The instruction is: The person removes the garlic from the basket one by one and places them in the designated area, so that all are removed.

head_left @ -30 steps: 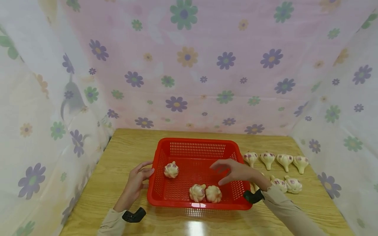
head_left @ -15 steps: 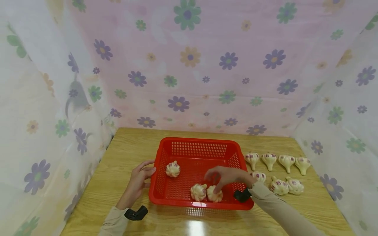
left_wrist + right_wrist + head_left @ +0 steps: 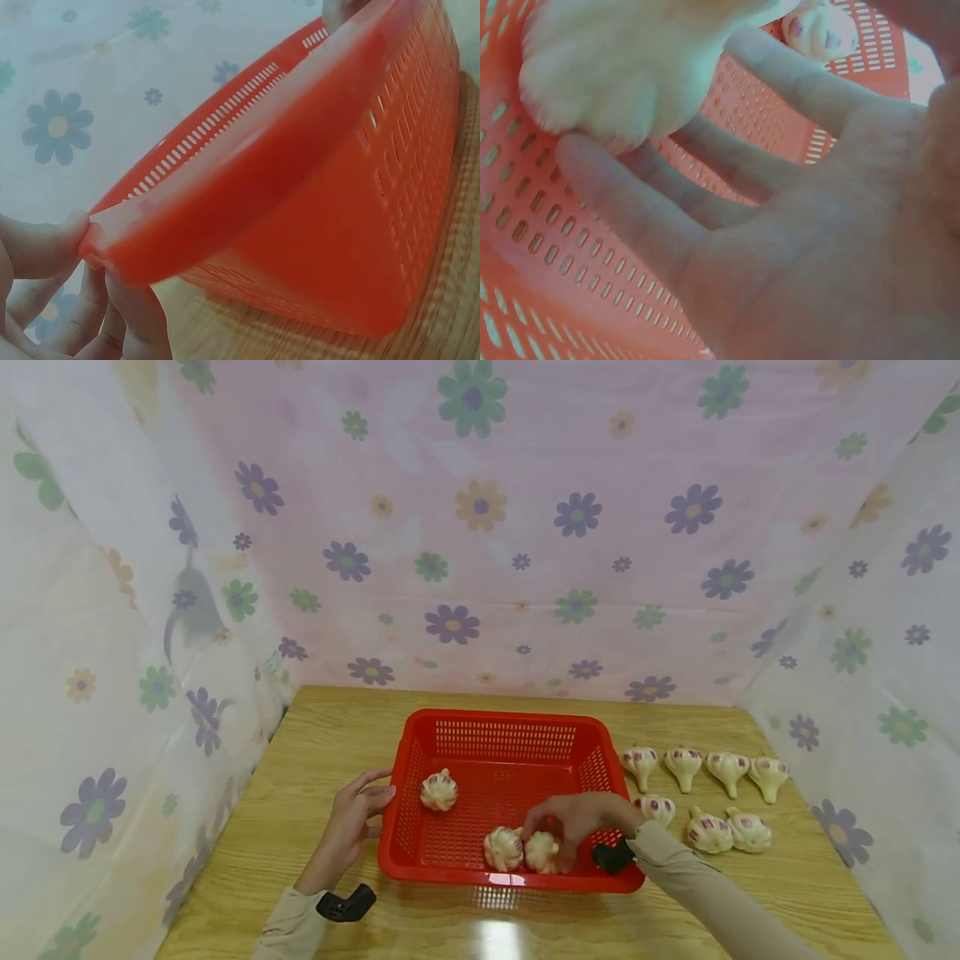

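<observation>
My left hand point(image 3: 351, 827) pinches the left rim of a red plastic basket point(image 3: 495, 717); in the left wrist view the thumb point(image 3: 49, 244) lies on the rim's corner, fingers curled below. Inside the basket my right hand point(image 3: 581, 818) holds a garlic bulb point(image 3: 542, 852) near the front wall. The right wrist view shows this garlic bulb point(image 3: 622, 67) between the spread fingers point(image 3: 637, 202). A second garlic bulb point(image 3: 503, 849) sits close on its left. Another garlic bulb point(image 3: 439, 791) lies by the left wall.
Right of the basket, a row of garlic bulbs point(image 3: 683, 767) lies on the wooden table point(image 3: 337, 718). In front of that row are more, including a garlic bulb point(image 3: 708, 832) and one partly behind my right forearm point(image 3: 712, 893). A flowered cloth point(image 3: 525, 527) encloses the table.
My right hand has come down from above the basket's right half onto the front garlic bulb, its fingers now around it. The left hand keeps its hold on the rim.
</observation>
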Demonstrator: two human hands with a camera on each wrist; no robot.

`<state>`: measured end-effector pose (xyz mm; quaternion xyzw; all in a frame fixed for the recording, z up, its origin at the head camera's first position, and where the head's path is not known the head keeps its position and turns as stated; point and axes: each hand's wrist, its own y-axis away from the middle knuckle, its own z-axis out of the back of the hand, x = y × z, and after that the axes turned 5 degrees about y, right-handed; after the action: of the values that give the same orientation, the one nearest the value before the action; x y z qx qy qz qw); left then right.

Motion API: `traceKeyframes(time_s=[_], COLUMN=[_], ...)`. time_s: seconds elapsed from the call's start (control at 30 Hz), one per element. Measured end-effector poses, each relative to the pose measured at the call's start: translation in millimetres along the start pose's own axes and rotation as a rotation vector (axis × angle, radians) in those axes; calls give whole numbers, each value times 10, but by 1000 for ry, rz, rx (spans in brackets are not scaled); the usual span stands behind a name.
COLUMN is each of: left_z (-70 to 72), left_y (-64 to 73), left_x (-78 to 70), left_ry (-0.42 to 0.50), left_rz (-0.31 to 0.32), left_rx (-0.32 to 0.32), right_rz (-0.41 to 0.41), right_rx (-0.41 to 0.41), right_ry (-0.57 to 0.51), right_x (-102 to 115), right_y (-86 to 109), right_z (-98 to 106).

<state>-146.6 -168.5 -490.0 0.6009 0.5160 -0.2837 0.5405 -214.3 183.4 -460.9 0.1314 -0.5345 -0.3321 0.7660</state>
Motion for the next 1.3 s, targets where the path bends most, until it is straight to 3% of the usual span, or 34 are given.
traceKeyframes(time_s=[0.53, 0.93, 1.13, 1.3], left_z=[11, -6, -4, -4], left_y=[-12, -14, -14, -24], left_x=[10, -2, 0, 6], left_ry=[19, 17, 11, 17], left_rz=[15, 21, 23, 30], left_rx=[-5, 8, 3, -11], right_rz=[37, 181, 311, 357], right_rx=[-32, -64, -84, -116], right_ry=[5, -22, -82, -140], right_x=[-63, -154, -186, -174], right_y=[-71, -21, 94, 253], right_z=[-47, -43, 49, 128])
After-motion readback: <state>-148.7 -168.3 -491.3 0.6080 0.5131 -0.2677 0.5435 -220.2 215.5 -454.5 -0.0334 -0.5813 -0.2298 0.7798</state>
